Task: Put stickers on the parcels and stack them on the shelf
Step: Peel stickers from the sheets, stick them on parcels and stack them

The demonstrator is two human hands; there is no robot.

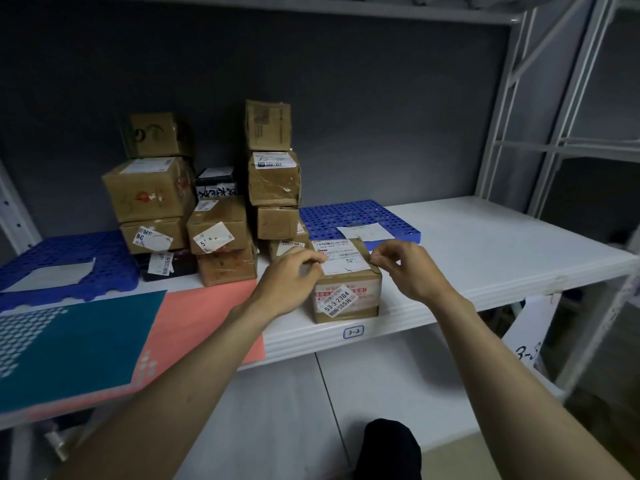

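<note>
Left hand curled on parcel, fingertips on its top label. Right hand pinching parcel's top right edge. Stacked boxes behind-left of parcel, on shelf.

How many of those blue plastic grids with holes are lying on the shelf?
2. One blue grid lies at the left end of the shelf, beside the stacked parcels; the other blue grid lies behind the parcel near the hands. More may be hidden behind the stacks.

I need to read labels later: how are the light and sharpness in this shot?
Head view: dim, even light, no glare; the sticker on the front parcel reads clearly; the stacked boxes behind are softer; the shelf frame bows from the wide lens, and the right edge is smeared.
</note>
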